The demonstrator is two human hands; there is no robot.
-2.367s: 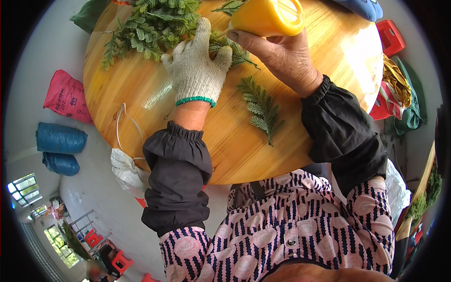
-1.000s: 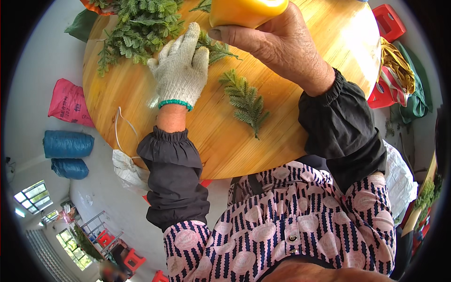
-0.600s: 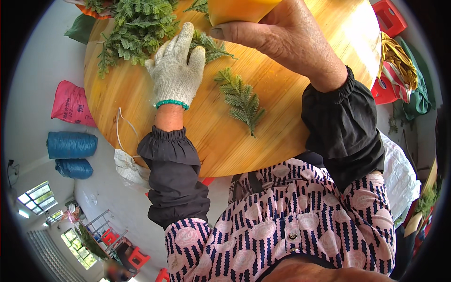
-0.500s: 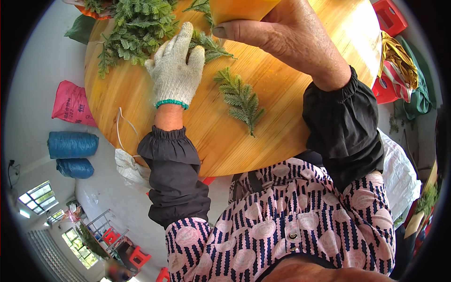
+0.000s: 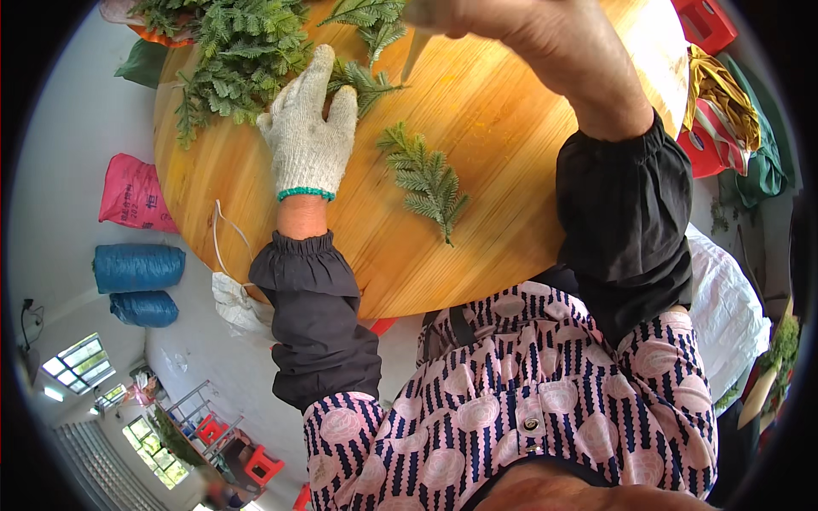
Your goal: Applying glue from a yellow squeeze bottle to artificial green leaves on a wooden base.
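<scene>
My left hand (image 5: 307, 128), in a pale knitted glove with a green cuff edge, lies on the round wooden table (image 5: 341, 281), fingers stretched. Its fingertips are beside a heap of green artificial fern-like sprigs (image 5: 247, 60). A smaller sprig (image 5: 362, 83) lies just past the thumb, and a single sprig (image 5: 426, 183) rests alone to the right. My bare right hand (image 5: 520, 25) is raised over the far part of the table, partly cut off by the upper edge. Its fingers are bent round something with a pale tapered tip (image 5: 415, 56) pointing down; the rest of it is hidden.
A white bag with a loop handle (image 5: 239, 298) hangs at the table's left edge. Beyond are a pink sack (image 5: 136, 196) and blue bundles (image 5: 141, 268). Red stools (image 5: 705, 25) and piled cloth stand at right, above a white sack (image 5: 724, 307).
My right hand has moved up and away and turned; the yellow-orange thing seen in it before has left view, and a pale tip shows below. My left hand stays by the heap, shifted slightly left.
</scene>
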